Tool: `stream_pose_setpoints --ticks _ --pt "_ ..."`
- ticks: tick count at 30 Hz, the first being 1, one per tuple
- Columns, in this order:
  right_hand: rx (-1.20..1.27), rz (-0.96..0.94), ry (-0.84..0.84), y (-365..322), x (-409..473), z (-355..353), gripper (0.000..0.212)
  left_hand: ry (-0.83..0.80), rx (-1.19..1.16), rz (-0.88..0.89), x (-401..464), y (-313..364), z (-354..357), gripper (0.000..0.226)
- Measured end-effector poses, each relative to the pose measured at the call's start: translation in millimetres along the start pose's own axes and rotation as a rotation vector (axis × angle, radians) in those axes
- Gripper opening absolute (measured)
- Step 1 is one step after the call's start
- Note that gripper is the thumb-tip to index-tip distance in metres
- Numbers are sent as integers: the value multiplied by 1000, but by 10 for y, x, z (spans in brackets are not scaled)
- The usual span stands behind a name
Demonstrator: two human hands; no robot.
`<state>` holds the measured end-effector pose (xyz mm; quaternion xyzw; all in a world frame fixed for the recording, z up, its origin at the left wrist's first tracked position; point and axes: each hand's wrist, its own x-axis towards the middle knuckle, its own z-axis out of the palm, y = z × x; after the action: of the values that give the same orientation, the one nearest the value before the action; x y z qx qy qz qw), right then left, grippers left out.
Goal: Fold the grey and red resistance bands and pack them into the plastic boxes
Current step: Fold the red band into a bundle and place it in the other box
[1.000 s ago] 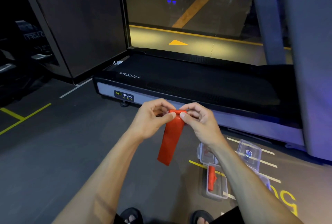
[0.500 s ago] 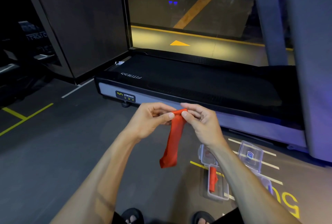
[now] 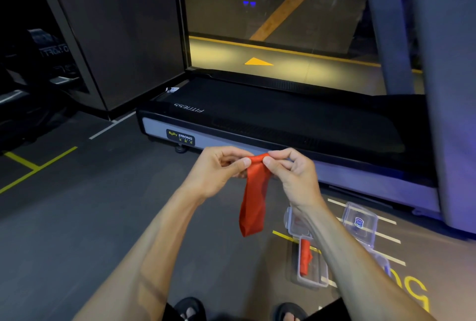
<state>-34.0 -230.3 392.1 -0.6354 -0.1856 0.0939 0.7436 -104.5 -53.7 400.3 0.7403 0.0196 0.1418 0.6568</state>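
Two sandalled feet (image 3: 192, 310) sit at the bottom edge, cut off by the frame. Just ahead on the floor (image 3: 77, 230), to the right, lies an open clear plastic box (image 3: 311, 264) with a folded red band (image 3: 306, 256) inside it — the right forearm crosses over its lid, so part of it is hidden. A second clear box (image 3: 360, 222) with a blue label lies further right, its lower half also behind the arm.

Above the floor, both hands hold a red resistance band (image 3: 253, 199) by its top fold. The left hand (image 3: 219, 171) pinches it between thumb and curled fingers; the right hand (image 3: 293, 173) pinches the other side the same way, thumbs nearly meeting. The band hangs straight down as a flat doubled strip, matte red, with a looped lower end.

Beyond the hands stands a black treadmill (image 3: 270, 119) — lettering on its deck reads upside down. The dim room at far left is hard to make out.
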Motion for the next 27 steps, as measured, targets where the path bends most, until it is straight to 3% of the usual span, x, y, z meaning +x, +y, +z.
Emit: stream_pose_setpoints --ticks 11,17,21,27 --pt "51 28 59 22 -10 32 16 99 157 119 48 -54 158 8" --pt "-72 33 -158 -71 3 -68 21 8 187 149 77 -31 45 10" --pt "-64 7 -168 -68 9 -72 11 -63 142 113 66 -28 29 5" --pt "44 22 -164 -42 20 -46 18 -64 -6 49 25 77 74 11"
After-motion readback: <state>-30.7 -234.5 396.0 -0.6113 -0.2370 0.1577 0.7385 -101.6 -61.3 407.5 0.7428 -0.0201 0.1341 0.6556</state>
